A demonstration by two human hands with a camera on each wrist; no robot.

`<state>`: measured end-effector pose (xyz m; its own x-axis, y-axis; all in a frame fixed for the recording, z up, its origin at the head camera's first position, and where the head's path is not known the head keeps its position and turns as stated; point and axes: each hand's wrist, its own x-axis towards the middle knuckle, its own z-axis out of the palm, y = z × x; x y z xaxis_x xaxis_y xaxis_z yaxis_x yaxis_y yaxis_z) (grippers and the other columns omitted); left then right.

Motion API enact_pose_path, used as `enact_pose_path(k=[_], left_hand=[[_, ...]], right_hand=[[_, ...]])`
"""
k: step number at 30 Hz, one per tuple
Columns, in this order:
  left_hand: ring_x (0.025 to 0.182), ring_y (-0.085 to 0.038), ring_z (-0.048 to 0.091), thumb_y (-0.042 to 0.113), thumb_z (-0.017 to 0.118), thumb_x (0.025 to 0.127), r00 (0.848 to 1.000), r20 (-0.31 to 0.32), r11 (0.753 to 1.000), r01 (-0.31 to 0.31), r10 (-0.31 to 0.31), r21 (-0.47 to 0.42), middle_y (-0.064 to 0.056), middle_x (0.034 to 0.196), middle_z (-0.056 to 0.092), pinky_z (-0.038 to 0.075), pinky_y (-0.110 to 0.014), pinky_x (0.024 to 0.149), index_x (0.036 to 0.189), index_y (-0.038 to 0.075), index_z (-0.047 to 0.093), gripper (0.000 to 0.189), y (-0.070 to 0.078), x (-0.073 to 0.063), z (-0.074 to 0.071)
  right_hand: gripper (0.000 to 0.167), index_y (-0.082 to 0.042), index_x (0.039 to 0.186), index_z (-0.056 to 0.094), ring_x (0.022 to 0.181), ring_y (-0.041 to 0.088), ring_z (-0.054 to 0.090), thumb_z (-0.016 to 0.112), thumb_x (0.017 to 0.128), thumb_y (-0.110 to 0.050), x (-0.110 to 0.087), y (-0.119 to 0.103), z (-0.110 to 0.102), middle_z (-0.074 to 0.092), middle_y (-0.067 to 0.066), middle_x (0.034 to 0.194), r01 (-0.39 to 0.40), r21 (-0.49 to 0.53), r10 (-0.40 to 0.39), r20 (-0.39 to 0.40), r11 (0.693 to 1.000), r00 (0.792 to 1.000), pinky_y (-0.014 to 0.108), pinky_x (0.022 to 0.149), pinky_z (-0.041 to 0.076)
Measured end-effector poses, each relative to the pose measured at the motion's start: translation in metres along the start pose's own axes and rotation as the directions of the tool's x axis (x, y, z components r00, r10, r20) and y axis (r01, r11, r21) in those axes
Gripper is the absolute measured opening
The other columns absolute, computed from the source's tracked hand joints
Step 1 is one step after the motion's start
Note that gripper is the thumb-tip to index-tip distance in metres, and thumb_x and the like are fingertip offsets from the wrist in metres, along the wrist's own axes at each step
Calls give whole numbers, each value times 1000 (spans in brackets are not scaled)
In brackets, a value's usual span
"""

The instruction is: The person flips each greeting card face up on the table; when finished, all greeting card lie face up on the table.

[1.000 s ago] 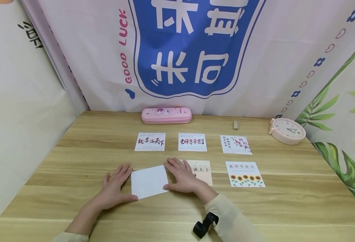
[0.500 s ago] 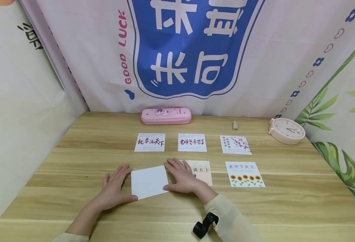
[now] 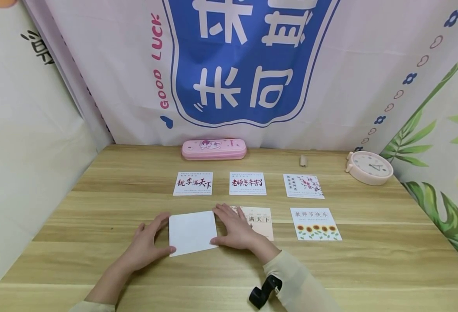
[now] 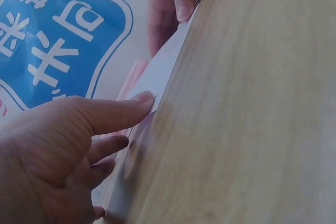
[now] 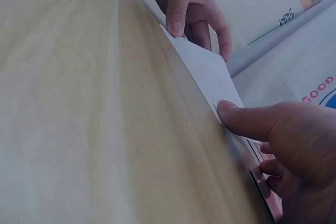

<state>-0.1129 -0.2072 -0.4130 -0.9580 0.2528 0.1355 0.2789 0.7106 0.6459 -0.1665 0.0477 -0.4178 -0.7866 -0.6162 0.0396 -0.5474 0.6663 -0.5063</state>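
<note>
A blank white card (image 3: pixel 192 234) lies between both hands at the front middle of the wooden table in the head view. My left hand (image 3: pixel 146 245) holds its left side, thumb at the near corner and forefinger at the far one. On the opposite side, my right hand (image 3: pixel 234 229) holds it, thumb at the near right corner and fingers at the far one. The left wrist view shows the left thumb (image 4: pixel 123 114) on the corner of the card. Partly hidden under the right hand is a cream printed card (image 3: pixel 263 222).
Behind lie a card with red lettering (image 3: pixel 193 183), a similar one (image 3: pixel 248 183) and a blossom card (image 3: pixel 304 186). A sunflower card (image 3: pixel 316 224) is at the right. Farther back are a pink pencil case (image 3: pixel 214 149), a small eraser-like block (image 3: pixel 303 160) and a pink clock (image 3: pixel 369 167).
The left hand's fingers have drawn in onto the white card's left corners, and the card's left side has shifted slightly up in the head view. The right hand stays in place.
</note>
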Motion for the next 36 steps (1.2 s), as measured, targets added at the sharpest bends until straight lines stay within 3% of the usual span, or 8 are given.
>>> enact_pose_path(k=[15, 25, 28, 30, 32, 36], left_hand=[[118, -32, 33, 15, 73, 66, 999, 24, 998, 48, -47, -39, -14, 114, 54, 1, -57, 94, 129, 3, 29, 78, 2, 2, -1], [106, -33, 47, 3, 69, 71, 997, -50, 988, 54, -62, -147, -11, 99, 62, 23, -55, 90, 130, 6, 28, 72, 6, 0, 0], [95, -27, 54, 0, 67, 72, 994, -91, 985, 46, -62, -167, -8, 90, 64, 35, -47, 85, 128, 6, 31, 67, 7, 0, 1], [86, -21, 58, -2, 65, 73, 992, -110, 982, 45, -67, -186, -5, 84, 65, 42, -40, 79, 127, 6, 32, 64, 8, 0, 2], [76, -15, 59, -4, 64, 73, 990, -124, 980, 47, -72, -192, -4, 80, 65, 46, -33, 71, 126, 6, 33, 63, 10, 0, 2], [72, -13, 58, -3, 64, 73, 987, -141, 980, 45, -74, -195, -3, 73, 64, 47, -30, 68, 127, 6, 32, 63, 11, 0, 2]], right_hand=[[79, -6, 134, 28, 127, 21, 15, 66, 72, -35, -1, -2, -1, 26, 10, 138, 26, 41, -24, -45, 999, 999, 46, 99, -1], [73, -2, 132, 29, 123, 22, 25, 66, 74, -23, 0, -6, 0, 34, 11, 133, 81, 43, -74, -145, 996, 987, 43, 101, 9], [69, -2, 132, 30, 109, 18, 44, 65, 75, -17, 1, -7, 1, 51, 7, 116, 93, 99, -74, -185, 991, 980, 38, 97, 24], [67, -3, 131, 30, 92, 13, 52, 65, 75, -11, 1, -6, 1, 57, 2, 99, 99, 163, -67, -196, 982, 978, 31, 88, 35], [66, -3, 131, 29, 76, 7, 52, 64, 75, -8, 1, -6, 2, 55, -5, 83, 101, 218, -58, -196, 971, 979, 24, 74, 42], [64, -4, 131, 29, 65, 4, 48, 62, 76, -4, 1, -6, 3, 51, -9, 75, 110, 269, -54, -206, 957, 977, 18, 61, 43]])
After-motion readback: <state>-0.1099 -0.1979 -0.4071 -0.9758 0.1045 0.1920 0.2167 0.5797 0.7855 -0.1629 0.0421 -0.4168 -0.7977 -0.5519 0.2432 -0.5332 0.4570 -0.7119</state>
